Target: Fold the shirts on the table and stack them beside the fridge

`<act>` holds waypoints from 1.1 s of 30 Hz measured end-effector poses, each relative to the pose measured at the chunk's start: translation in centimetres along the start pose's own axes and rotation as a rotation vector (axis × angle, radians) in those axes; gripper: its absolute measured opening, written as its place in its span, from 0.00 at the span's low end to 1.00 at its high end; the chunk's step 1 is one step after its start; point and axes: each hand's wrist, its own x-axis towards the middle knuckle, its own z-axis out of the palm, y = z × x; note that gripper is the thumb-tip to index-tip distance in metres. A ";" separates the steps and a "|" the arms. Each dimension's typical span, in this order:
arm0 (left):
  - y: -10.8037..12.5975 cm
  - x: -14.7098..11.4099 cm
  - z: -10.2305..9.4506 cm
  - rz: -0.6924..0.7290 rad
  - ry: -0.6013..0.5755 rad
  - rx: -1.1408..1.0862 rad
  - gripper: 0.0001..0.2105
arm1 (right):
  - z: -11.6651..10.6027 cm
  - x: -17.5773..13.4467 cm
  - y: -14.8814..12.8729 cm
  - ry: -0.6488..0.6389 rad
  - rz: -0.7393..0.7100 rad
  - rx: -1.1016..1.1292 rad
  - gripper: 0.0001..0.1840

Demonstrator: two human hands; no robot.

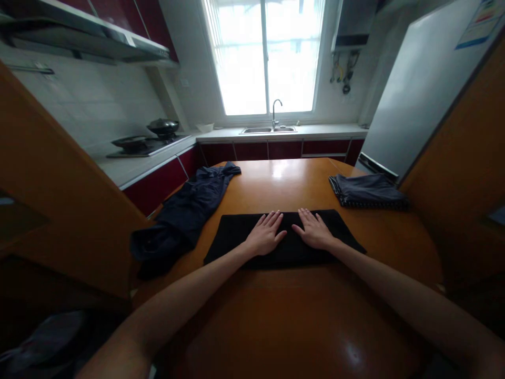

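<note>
A black piece of folded cloth (292,255) lies flat as a wide rectangle on the wooden table (276,305); its exact kind of garment does not show. My left hand (265,234) rests palm down on its middle, fingers stretched out and pointing away from me. Close beside it, my right hand (313,230) also lies flat on the cloth, thumb turned toward the left one. A small gap separates the two thumbs. Neither hand grips anything. The part of the cloth beneath my palms is hidden.
Dark blue clothing (193,205) lies loosely heaped along the table's left side. A folded stack of grey and patterned cloth (369,190) sits at the right. Beyond the table are a sink (258,130), a stove with pans (163,126) and a fridge (426,79).
</note>
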 end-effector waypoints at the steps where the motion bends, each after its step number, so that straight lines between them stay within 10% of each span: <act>1: -0.2 -0.3 -0.3 -0.028 -0.011 0.004 0.33 | -0.4 -0.2 0.9 -0.023 0.013 -0.019 0.43; 13: -10.1 -7.6 -2.5 -0.434 -0.125 0.030 0.38 | -1.6 -4.9 8.1 -0.037 0.232 0.003 0.45; 20: -9.4 -7.3 -3.9 -0.423 -0.102 0.057 0.36 | -1.7 -4.1 11.9 0.128 0.269 0.189 0.38; 27: -4.1 -1.4 -4.4 -0.069 -0.076 -0.020 0.33 | -4.2 0.1 7.3 0.197 -0.073 0.164 0.30; 33: -8.3 -0.7 -1.7 -0.189 -0.100 -0.015 0.35 | -1.9 1.0 5.4 0.043 -0.109 -0.003 0.32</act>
